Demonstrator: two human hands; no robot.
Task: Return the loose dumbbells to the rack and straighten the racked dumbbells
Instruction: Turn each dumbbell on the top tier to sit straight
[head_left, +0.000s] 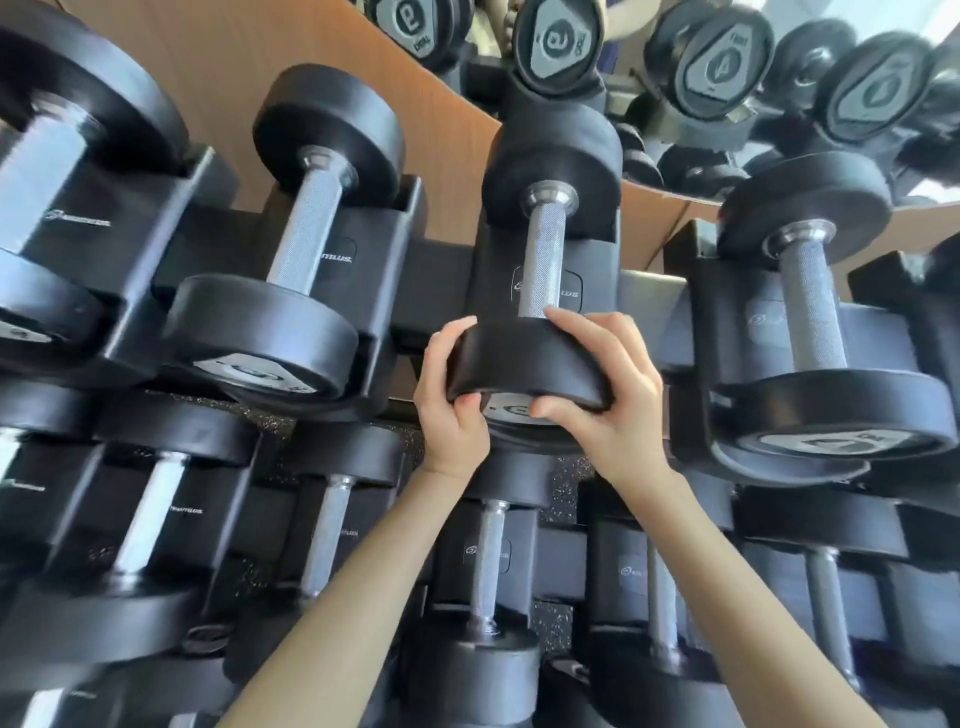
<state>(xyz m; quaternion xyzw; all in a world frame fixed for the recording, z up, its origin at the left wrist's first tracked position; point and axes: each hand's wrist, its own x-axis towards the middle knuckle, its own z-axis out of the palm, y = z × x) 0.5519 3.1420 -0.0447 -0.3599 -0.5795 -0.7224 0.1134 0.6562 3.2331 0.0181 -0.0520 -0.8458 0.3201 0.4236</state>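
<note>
A black dumbbell (544, 260) with a knurled steel handle lies in a cradle of the top shelf of the rack (400, 291), at the middle of the head view. Its near head (524, 358) is gripped from both sides: my left hand (452, 400) holds the left edge, my right hand (602, 384) wraps the right edge, thumbs under the face. Its far head rests in the cradle. Neighbouring dumbbells sit to the left (296, 249) and right (810, 312) in their own cradles.
A lower shelf holds several smaller dumbbells (485, 571) under my forearms. A mirror (727, 67) behind the rack reflects dumbbell ends. A wooden panel (208, 67) runs behind the top shelf. Speckled rubber floor (566, 488) shows between shelves.
</note>
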